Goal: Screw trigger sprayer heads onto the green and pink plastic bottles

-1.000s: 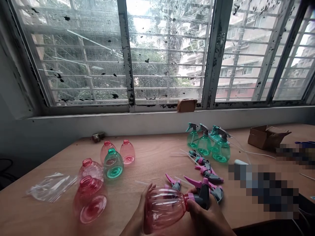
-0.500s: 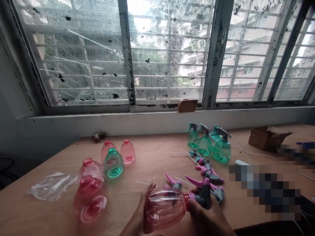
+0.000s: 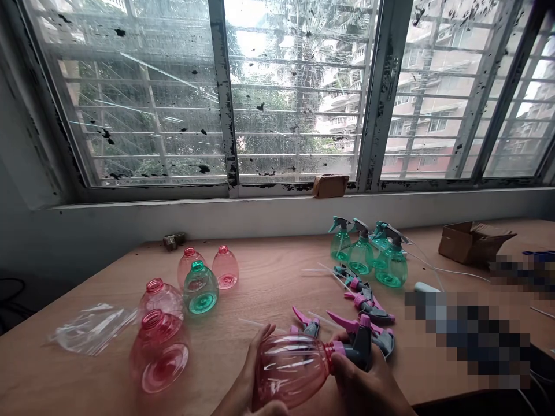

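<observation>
A clear pink spray bottle (image 3: 291, 367) lies sideways between my hands at the front of the table. Around its base end my left hand (image 3: 249, 375) is closed. My right hand (image 3: 368, 378) grips the grey and pink spray head (image 3: 358, 346) at the bottle's neck, thumb near the pink collar. The head sits on the neck; how tightly, I cannot tell. Just behind the bottle lie several loose pink and grey spray heads (image 3: 363, 303), some with thin clear tubes.
To the left stand several open pink bottles (image 3: 161, 352) and one green bottle (image 3: 200, 289), beside a clear plastic bag (image 3: 93, 328). Green spray bottles (image 3: 361, 254) with heads on stand at the back right, near a cardboard box (image 3: 472, 242). Blurred items lie at the right.
The pink bottle has turned slightly in my hands, and its highlights have shifted. My left thumb has come up along its lower side. The things on the table have stayed put.
</observation>
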Demonstrator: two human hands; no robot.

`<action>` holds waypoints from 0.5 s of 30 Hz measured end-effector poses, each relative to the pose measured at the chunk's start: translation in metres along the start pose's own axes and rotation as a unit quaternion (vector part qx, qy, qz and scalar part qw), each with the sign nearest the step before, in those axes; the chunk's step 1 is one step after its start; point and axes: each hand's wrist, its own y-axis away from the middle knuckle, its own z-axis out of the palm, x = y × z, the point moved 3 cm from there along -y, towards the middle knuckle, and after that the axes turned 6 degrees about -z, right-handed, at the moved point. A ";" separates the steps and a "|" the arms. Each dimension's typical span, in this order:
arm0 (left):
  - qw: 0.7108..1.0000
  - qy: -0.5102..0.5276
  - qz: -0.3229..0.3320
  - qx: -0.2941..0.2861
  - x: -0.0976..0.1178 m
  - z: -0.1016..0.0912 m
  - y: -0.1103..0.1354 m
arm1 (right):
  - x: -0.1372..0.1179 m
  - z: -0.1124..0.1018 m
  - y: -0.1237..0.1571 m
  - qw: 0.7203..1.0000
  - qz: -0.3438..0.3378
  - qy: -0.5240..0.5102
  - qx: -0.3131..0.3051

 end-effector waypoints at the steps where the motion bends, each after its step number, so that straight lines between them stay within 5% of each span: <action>1: 1.000 -0.003 -0.010 0.010 0.001 -0.001 0.000 | 0.000 0.000 0.000 1.000 0.000 0.000 -0.001; 15: 0.999 -0.011 -0.020 0.044 0.001 -0.003 -0.003 | 0.004 -0.002 0.000 1.000 -0.001 0.002 -0.030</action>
